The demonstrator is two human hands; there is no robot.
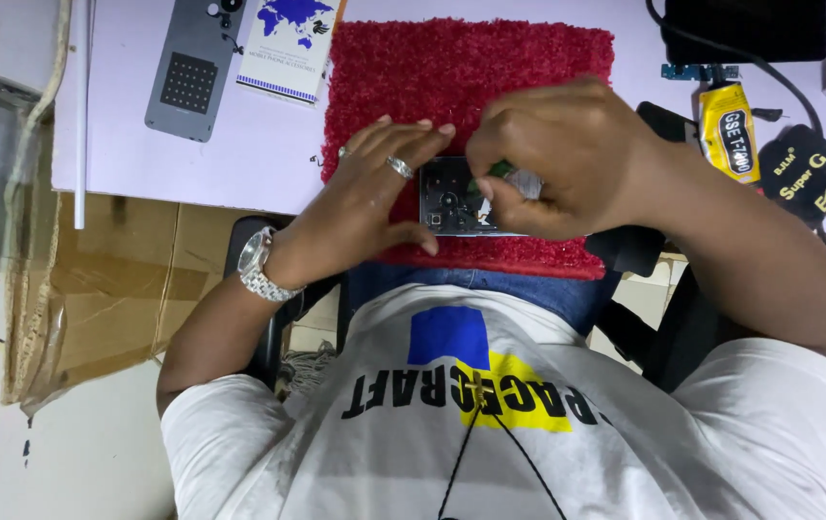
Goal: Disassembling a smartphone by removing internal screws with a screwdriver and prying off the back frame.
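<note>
**A:** Fig. 1, head view. Which step do I log here?

**B:** I judge it as fine work on the small opened device (453, 202), which lies flat at the near edge of the red fibre mat (471, 67), in the middle of the scene. The left hand (374, 193) has its fingers extended and close together, tips touching the device's left edge, thumb tucked under at the near side. The right hand (552, 159) is curled over the device's right part, thumb and fingers pinching a small green piece (499, 169). I cannot tell what that piece is.

**A:** And what does the next move call for?

**B:** In my judgement, a steady brace from the left hand and small, precise motion from the pinch, since the parts are tiny and the right hand hides much of them.

**A:** Surface and room?

**B:** The mat sits on a pale lilac tabletop (268, 144). Far left are a grey flat panel (191, 67) and a printed booklet (292, 43). To the right are a yellow tube (729, 130) and a black pouch (808, 173). Flattened cardboard (114, 279) lies left, below the table edge.
</note>
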